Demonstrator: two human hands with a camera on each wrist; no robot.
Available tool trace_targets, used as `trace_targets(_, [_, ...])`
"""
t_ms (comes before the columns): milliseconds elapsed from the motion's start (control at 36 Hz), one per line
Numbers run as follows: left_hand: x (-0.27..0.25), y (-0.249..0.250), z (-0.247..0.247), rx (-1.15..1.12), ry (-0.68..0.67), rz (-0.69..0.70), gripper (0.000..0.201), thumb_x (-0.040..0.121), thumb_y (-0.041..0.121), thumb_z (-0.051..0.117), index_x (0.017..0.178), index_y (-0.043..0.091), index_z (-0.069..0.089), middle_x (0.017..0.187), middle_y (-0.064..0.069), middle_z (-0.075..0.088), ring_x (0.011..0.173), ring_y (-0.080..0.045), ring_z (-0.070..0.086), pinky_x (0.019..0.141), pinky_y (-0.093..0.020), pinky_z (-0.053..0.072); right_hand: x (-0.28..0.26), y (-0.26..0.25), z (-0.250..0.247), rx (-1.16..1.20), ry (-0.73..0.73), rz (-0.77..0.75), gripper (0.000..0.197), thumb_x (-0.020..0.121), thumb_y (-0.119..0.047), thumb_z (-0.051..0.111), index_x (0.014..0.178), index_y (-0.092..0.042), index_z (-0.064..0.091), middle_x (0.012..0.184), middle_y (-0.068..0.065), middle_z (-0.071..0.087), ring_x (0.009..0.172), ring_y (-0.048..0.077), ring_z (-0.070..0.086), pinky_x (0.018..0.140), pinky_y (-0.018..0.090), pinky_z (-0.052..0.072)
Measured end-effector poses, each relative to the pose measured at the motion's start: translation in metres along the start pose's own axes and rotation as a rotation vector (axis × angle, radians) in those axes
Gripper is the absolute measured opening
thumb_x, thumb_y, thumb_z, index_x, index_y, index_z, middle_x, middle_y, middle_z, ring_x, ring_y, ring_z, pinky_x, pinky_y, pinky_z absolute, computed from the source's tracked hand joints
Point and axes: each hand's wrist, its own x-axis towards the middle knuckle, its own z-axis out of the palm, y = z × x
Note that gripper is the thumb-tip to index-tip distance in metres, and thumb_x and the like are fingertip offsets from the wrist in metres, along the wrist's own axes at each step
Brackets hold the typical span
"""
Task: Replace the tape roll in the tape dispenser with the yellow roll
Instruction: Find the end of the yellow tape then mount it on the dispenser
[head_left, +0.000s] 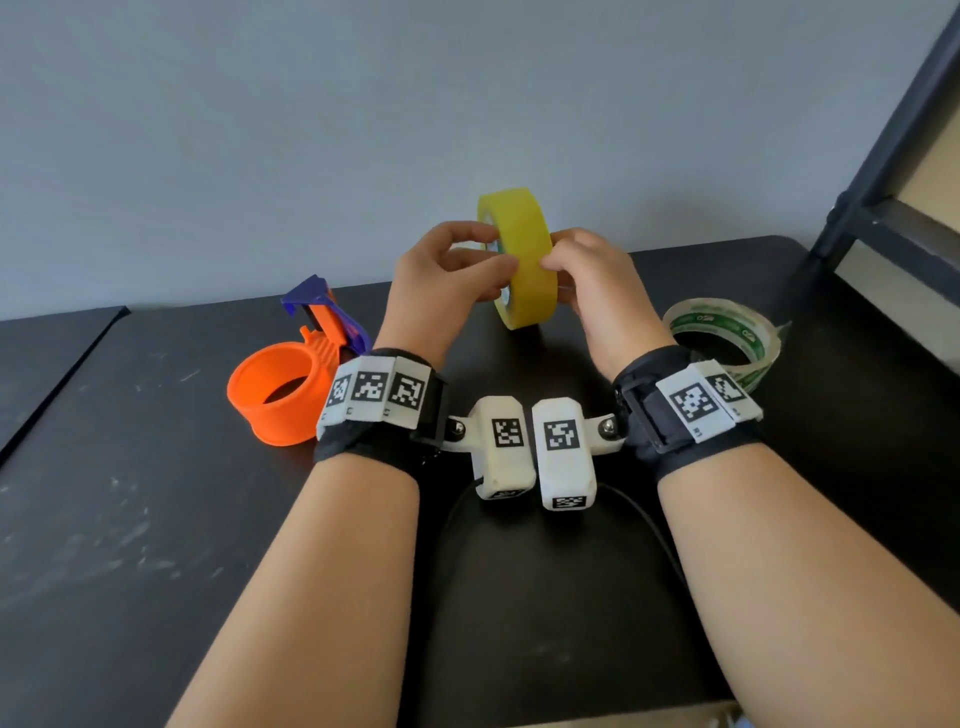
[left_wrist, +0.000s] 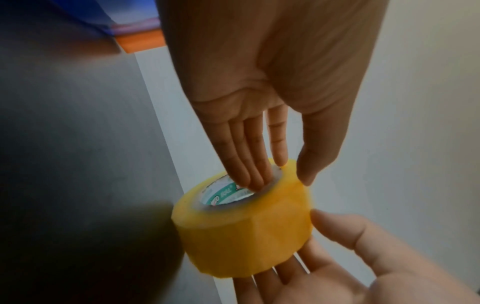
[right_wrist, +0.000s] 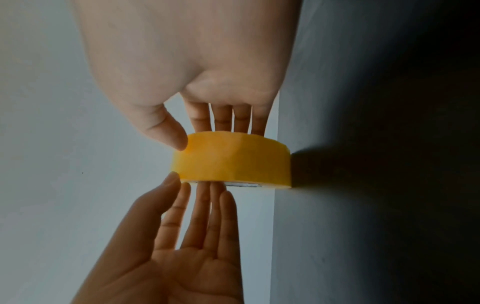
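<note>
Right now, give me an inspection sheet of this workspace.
Surface: black table, scuffed with pale marks.
Job's things: yellow roll held on edge above the table; orange dispenser empty, at the left; clear roll lying at the right.
Clutter: nothing seen.
Grippers: left hand has fingers in the roll's core; right hand grips its rim.
Cables: black cable under the wrists.
Surroundings: grey wall; dark frame at right.

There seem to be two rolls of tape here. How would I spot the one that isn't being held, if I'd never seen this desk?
Start at the black desk and go to its right side, near the dark shelf frame. The clear roll lies there on the desk, just beyond the right hand. Unlike the yellow roll held up between both hands, it is see-through with green print inside, and nothing touches it.
</note>
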Motion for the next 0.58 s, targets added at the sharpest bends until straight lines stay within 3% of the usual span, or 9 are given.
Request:
trace_targets(111, [0.0005,-0.0018,0.0012,-0.016,-0.033,-0.004,0.034,0.079,0.002,0.074,0.108,0.006,0.058,0.091,-0.017,0.071,0.08,-0.021,0.065,0.081,-0.029,0.058,0.0029,0.0011,-0.0016,-0.007,0.02,-0.01,0.04,0.061,-0.032,0.055,0.088,-0.003,0.064,0.106,0.031,0.063,0.105,0.048,0.058,0.094,0.064,0.046])
trace_targets(194, [0.0017,-0.0034,0.0012,-0.036,-0.029,0.001,0.035,0.078,0.001,0.075,0.106,0.007,0.057,0.096,-0.023,0.071,0.08,-0.024,0.066,0.084,-0.035,0.058,0.003,0.0021,-0.0025,-0.021,0.008,-0.022,0.034,0.062,-0.026,0.054,0.088,-0.008,0.067,0.106,0.028,0.065,0.105,0.047,0.059,0.093,0.064,0.047])
trace_targets(306, [0.0036,-0.0051,-0.0034,-0.083,-0.007,-0.002,0.028,0.078,0.001,0.073,0.1,0.012,0.059,0.09,-0.018,0.072,0.078,-0.024,0.066,0.08,-0.031,0.059,0.0012,0.0021,0.0005,-0.02,-0.028,-0.047,0.03,0.064,-0.017,0.053,0.088,-0.019,0.071,0.105,0.018,0.07,0.106,0.039,0.062,0.096,0.058,0.048])
trace_targets(472, [0.0043,-0.0057,-0.0067,-0.142,-0.013,-0.021,0.025,0.078,0.001,0.073,0.096,0.014,0.062,0.088,-0.015,0.072,0.079,-0.026,0.067,0.081,-0.032,0.057,-0.0014,0.0031,-0.0003,0.025,-0.052,-0.063,0.043,0.065,-0.009,0.052,0.102,-0.011,0.072,0.108,0.015,0.072,0.108,0.034,0.064,0.1,0.051,0.049])
trace_targets(583, [0.0066,-0.0048,-0.006,-0.161,-0.007,-0.017,0.024,0.079,0.001,0.073,0.097,0.013,0.064,0.085,-0.014,0.073,0.076,-0.024,0.068,0.08,-0.031,0.058,-0.002,0.0034,-0.0011,0.053,-0.063,-0.074,0.046,0.069,-0.003,0.051,0.108,-0.013,0.072,0.111,0.016,0.072,0.112,0.034,0.063,0.102,0.047,0.049])
